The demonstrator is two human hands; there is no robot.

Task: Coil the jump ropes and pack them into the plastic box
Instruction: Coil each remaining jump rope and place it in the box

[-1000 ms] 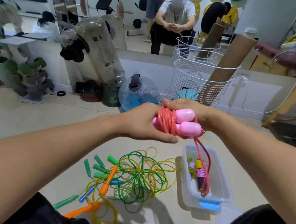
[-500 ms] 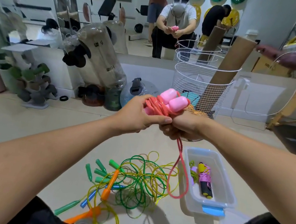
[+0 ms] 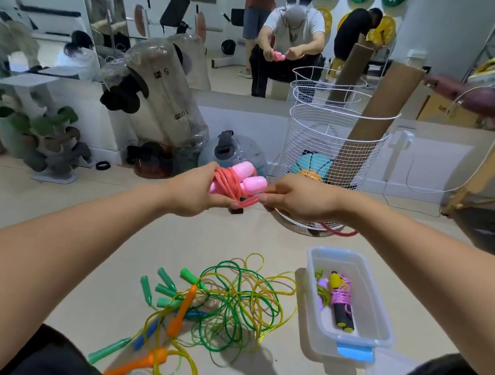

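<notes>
Left hand (image 3: 197, 191) clamps the coiled red rope (image 3: 230, 186) with its pink handles (image 3: 246, 176) bunched together, keeping the loops from springing apart. Right hand (image 3: 299, 200) pinches the loose tail, drawn taut, probably to cinch the wrap. Below on the floor, the plastic box (image 3: 380, 322) sits open, two bundles inside, beside the tangled green and yellow ropes (image 3: 232, 300) left to coil.

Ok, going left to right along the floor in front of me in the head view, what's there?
Green handles → orange handle → tangle of green and yellow ropes → plastic box holding a coiled pink rope.
</notes>
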